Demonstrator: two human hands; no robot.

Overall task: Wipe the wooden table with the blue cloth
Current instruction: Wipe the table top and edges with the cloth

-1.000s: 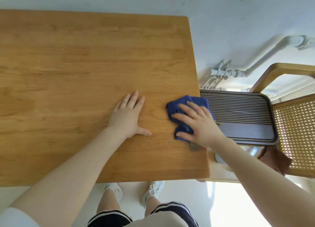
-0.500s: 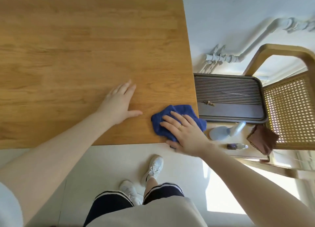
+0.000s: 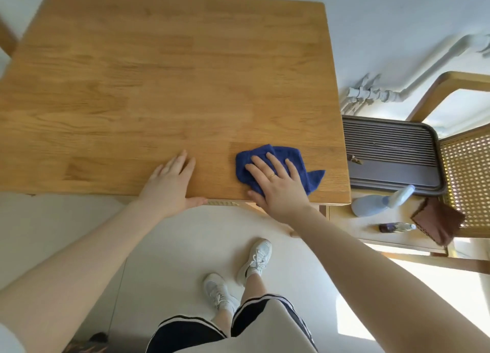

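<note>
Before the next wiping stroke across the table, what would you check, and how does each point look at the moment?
1. Blue cloth lies on the wooden table: ok.
2. Right hand presses flat on the cloth, fingers spread: ok.
3. Left hand braces at the near edge, apart from the cloth: ok.
4. Tabletop ahead free of objects: ok.
5. Spray bottle and brown cloth lie off the table to the right, out of the path: ok.
6. Cloth damp enough: cannot tell.

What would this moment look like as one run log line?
right hand: flat on blue cloth | cloth: near-right corner of wooden table | left hand: braced flat at near edge | step: wiping
</note>
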